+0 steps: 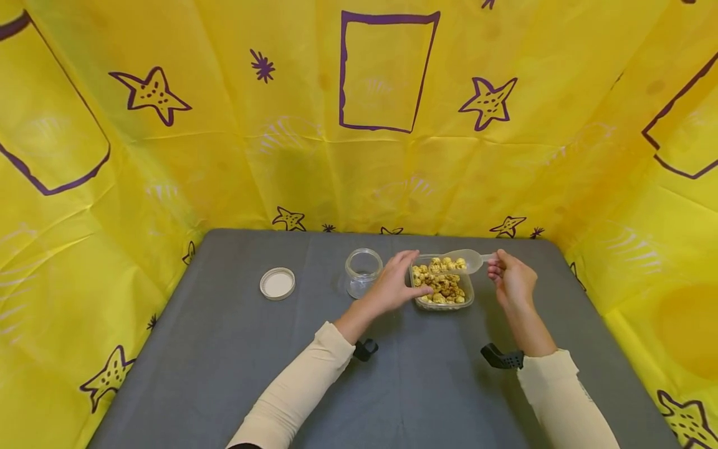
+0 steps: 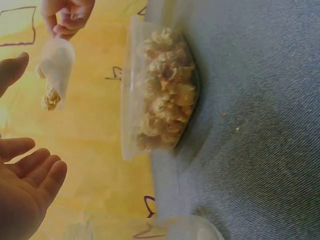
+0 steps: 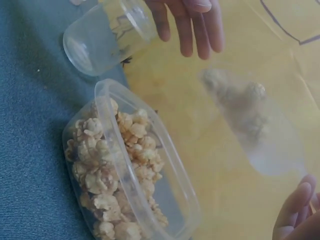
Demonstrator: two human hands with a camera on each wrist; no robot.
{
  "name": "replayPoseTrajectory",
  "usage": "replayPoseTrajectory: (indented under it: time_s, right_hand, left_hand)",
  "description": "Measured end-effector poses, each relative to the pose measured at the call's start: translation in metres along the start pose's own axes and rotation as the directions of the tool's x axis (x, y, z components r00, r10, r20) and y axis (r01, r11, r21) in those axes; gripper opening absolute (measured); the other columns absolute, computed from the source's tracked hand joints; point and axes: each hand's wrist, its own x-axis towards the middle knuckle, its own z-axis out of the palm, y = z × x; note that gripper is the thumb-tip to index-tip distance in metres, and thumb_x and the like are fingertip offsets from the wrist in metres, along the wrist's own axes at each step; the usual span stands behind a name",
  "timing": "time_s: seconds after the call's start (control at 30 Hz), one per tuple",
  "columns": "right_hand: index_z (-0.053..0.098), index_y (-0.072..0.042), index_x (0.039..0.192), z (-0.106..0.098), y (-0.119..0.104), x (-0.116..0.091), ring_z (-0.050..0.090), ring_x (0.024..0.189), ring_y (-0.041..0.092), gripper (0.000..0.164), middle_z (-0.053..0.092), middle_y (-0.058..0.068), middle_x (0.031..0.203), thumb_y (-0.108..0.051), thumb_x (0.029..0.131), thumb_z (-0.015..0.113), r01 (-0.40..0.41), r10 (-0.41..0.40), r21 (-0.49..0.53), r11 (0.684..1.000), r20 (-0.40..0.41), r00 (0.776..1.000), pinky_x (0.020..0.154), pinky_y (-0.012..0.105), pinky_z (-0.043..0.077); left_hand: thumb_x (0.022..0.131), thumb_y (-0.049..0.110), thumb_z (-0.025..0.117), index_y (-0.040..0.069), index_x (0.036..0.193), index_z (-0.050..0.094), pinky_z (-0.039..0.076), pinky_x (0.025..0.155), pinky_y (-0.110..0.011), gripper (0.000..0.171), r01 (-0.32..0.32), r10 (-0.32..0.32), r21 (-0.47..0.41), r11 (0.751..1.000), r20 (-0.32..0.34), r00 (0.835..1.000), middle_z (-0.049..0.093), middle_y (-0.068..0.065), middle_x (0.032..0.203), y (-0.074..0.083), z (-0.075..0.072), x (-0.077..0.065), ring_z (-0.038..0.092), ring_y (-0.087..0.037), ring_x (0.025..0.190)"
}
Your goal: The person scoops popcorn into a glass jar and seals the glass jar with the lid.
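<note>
While the right hand (image 1: 515, 280) pinches a spoon (image 1: 473, 261) above the tub rim (image 3: 120, 152), the left hand (image 1: 394, 284) hangs clear, relaxed.

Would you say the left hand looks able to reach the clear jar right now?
Very likely yes: the left hand holds nothing, and the clear jar stands close beside it, with nothing visible between them.

A hand could fit between the white lid (image 1: 277, 284) and the clear jar (image 1: 360, 284). From above, the left hand (image 1: 391, 284) blocks the jar-to-tub (image 1: 443, 306) gap, and the spoon (image 1: 473, 260) blocks the tub's far right corner.
</note>
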Motion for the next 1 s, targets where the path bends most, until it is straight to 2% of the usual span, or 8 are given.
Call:
replayPoseTrajectory:
  time_s: [0.13,0.47,0.87,1.0]
  right_hand:
    - [0.069,-0.003,0.069,0.002,-0.001,0.000,0.052,0.045,0.013,0.028,0.063,0.004,0.057,-0.014,0.094,0.064,0.000,0.000,0.007,1.000,0.002,1.000,0.047,0.020,0.049]
    - [0.070,-0.003,0.072,0.007,-0.004,-0.001,0.053,0.045,0.013,0.024,0.064,0.004,0.057,-0.014,0.092,0.066,-0.010,0.010,0.003,1.000,0.007,1.000,0.047,0.022,0.049]
    - [0.070,-0.002,0.071,0.022,-0.008,0.000,0.053,0.044,0.012,0.026,0.063,0.004,0.056,-0.013,0.094,0.064,0.016,-0.017,0.009,1.000,0.041,0.999,0.045,0.020,0.049]
    - [0.070,-0.002,0.070,0.026,-0.007,0.001,0.053,0.043,0.012,0.027,0.063,0.004,0.055,-0.011,0.095,0.062,0.003,-0.004,0.007,1.000,0.033,0.999,0.045,0.020,0.048]
  left_hand:
    - [0.084,0.044,0.075,0.015,0.151,0.036,0.038,0.111,-0.047,0.082,-0.005,0.005,-0.007,1.000,-0.038,0.999,0.036,-0.006,0.155,0.001,-0.004,-0.001,0.037,-0.027,0.142]
    - [0.082,0.040,0.077,0.014,0.150,0.038,0.037,0.112,-0.049,0.082,-0.017,0.014,-0.046,0.999,-0.072,0.997,0.036,-0.007,0.155,-0.002,-0.014,-0.002,0.036,-0.028,0.142]
    - [0.083,0.040,0.076,0.012,0.150,0.038,0.036,0.111,-0.053,0.081,-0.044,0.038,-0.045,0.998,-0.123,0.992,0.037,-0.010,0.153,-0.008,-0.029,-0.004,0.036,-0.031,0.141]
    - [0.084,0.041,0.075,0.010,0.149,0.038,0.037,0.111,-0.053,0.081,-0.054,0.050,-0.026,0.998,-0.143,0.988,0.037,-0.012,0.153,-0.011,-0.033,-0.006,0.036,-0.033,0.140]
